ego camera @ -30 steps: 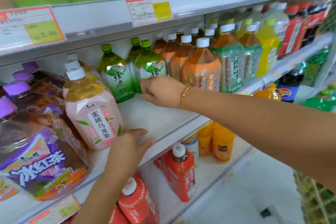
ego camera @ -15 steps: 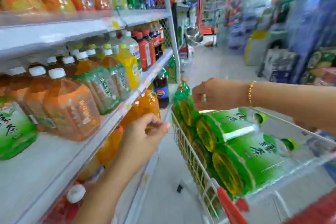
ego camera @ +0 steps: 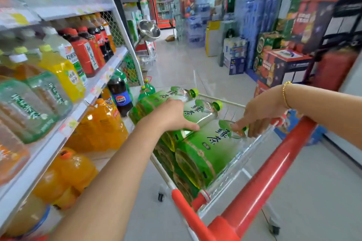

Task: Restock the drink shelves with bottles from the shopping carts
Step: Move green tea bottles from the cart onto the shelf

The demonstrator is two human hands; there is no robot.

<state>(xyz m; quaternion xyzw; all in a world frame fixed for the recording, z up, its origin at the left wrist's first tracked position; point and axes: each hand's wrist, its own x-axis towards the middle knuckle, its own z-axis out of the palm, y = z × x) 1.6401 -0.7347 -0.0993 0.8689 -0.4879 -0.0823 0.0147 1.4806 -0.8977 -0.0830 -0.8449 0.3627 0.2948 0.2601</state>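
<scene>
One cart [ego camera: 258, 182] stands beside the shelves [ego camera: 105, 76]. Three green tea bottles [ego camera: 207, 143] lie side by side along its top. More lie beneath them, with at least two bottoms showing at the cart's left wall, but the full number is hidden. Two hands reach in, the left hand [ego camera: 172, 115] and the right hand [ego camera: 260, 111], and the right wrist wears one bracelet [ego camera: 285, 95].

Along the middle shelf's front edge are two green-label bottles [ego camera: 49, 94], one yellow bottle [ego camera: 62, 72] and at least two red-label bottles [ego camera: 84, 55]. Those behind blur together. The shelf below holds one Pepsi bottle [ego camera: 119, 96] and at least four orange bottles [ego camera: 101, 123]. One steel bowl [ego camera: 149, 30] sits past the shelves' far end.
</scene>
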